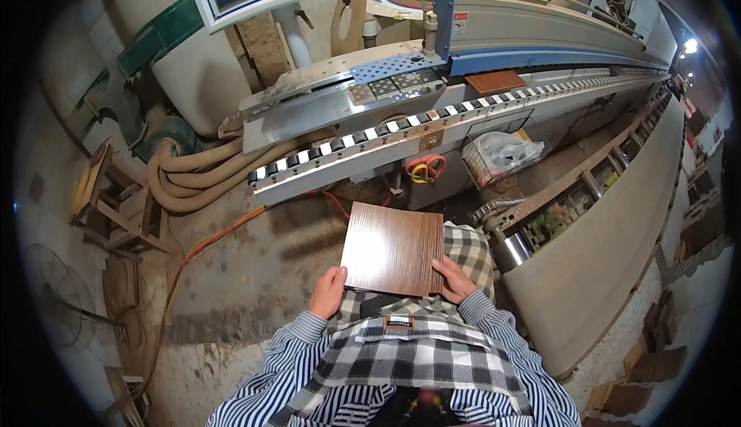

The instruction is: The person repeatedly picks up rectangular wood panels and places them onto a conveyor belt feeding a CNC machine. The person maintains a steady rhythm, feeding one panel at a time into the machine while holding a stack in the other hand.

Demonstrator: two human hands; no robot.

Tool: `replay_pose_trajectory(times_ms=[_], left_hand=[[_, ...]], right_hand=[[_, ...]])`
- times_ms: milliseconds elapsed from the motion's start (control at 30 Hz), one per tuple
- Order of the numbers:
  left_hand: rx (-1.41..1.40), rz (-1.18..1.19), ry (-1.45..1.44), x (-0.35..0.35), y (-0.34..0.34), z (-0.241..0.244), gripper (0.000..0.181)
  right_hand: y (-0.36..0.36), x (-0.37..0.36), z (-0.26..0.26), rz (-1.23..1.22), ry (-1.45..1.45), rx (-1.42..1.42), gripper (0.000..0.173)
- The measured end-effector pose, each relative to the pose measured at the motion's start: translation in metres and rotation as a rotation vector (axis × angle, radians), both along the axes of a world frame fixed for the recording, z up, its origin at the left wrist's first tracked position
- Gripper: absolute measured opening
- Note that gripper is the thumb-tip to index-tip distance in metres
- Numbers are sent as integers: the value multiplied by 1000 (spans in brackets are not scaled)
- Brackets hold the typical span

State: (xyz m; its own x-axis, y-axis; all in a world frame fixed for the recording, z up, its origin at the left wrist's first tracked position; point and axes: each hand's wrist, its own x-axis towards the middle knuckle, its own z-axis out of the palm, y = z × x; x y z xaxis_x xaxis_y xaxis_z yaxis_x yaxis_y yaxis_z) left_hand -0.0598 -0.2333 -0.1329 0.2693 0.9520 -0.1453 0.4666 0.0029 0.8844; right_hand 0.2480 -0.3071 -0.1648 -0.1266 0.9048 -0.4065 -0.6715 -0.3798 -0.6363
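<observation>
Between my hands is a square brown wood-grain panel (pixel 393 250), held in front of my checked apron (pixel 417 357). Light glares off its left half. My left hand (pixel 330 292) grips the lower left edge, thumb on top and fingers hidden underneath. On the opposite side, my right hand (pixel 454 279) holds the right edge near its lower corner. A thin line along the lower left edge may be another panel below; I cannot tell. Beyond the panel runs the black-and-white roller chain track (pixel 359 136) of what looks like an edge-banding machine (pixel 544 27).
A reddish-brown panel (pixel 495 82) lies at the machine's blue guard. Scissors with red and yellow handles (pixel 425 167) hang below the track, beside a wire basket (pixel 503 152) holding plastic. A conveyor (pixel 602 236) stands at right. Hoses (pixel 197 181), cables (pixel 200 247) and a wooden stool (pixel 118 207) are at left.
</observation>
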Motion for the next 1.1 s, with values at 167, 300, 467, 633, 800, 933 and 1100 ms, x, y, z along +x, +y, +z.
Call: replay_pose_trajectory(times_ms=[167, 300, 467, 633, 800, 933, 1100], left_hand=[[-111, -30, -190, 13, 10, 16, 29], [-49, -10, -343, 17, 20, 38, 29], [77, 107, -583, 19, 68, 73, 33], [152, 130, -546, 17, 127, 109, 59], [631, 97, 242, 7, 172, 108, 61], [653, 205, 643, 13, 177, 143, 42], [742, 229, 618, 17, 215, 139, 43]], right_hand=[[-1, -3, 4, -12, -39, -32, 46], [-3, -3, 8, -16, -9, -15, 47], [-3, -2, 7, 5, -11, 5, 49], [-3, -5, 5, -37, -5, 11, 42], [-5, -3, 9, -51, -5, -19, 42], [-3, -3, 6, -26, 22, 0, 43], [-2, -3, 5, -19, 27, -10, 51]])
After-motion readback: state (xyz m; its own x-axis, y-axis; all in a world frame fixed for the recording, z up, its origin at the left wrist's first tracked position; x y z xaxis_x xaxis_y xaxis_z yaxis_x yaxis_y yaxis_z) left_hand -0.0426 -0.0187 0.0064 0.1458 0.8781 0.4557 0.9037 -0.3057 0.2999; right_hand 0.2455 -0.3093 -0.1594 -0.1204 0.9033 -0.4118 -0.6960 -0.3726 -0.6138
